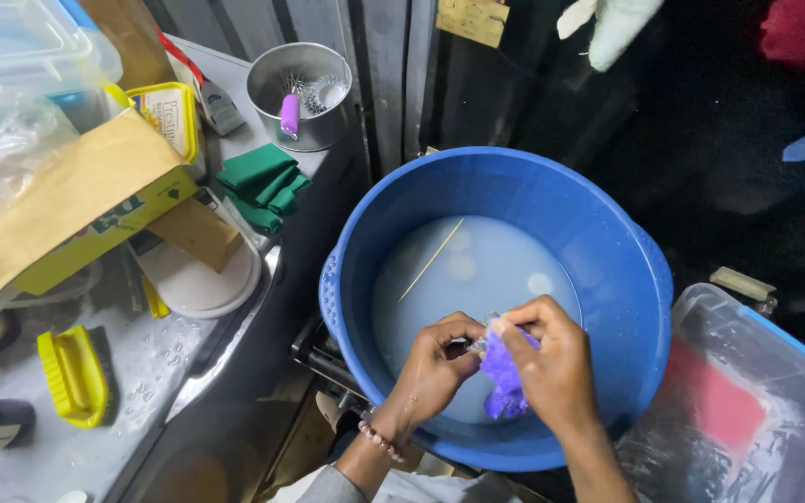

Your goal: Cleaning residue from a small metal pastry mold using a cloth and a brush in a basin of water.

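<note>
— Purple, that cloth (503, 377), bunched and hanging down from the right hand (552, 359) over the near side of the blue plastic basin (607, 242).

— And the grip?

— The right hand is clenched on the top of the purple cloth, its long axis running down toward the milky water (477, 270). The left hand (435, 368) pinches a small clear object (482, 343) just beside the cloth; I cannot tell what it is.

— Which hand is closer to the cloth?

— The right one holds it; the left touches it from the left, fingertips meeting at the cloth's upper end.

— Anything else about?

— A thin stick (430, 261) floats in the water. On the wet counter to the left lie a yellow scrubbing brush (72, 373), folded green cloths (263, 186) and a steel pot (300, 93).
</note>
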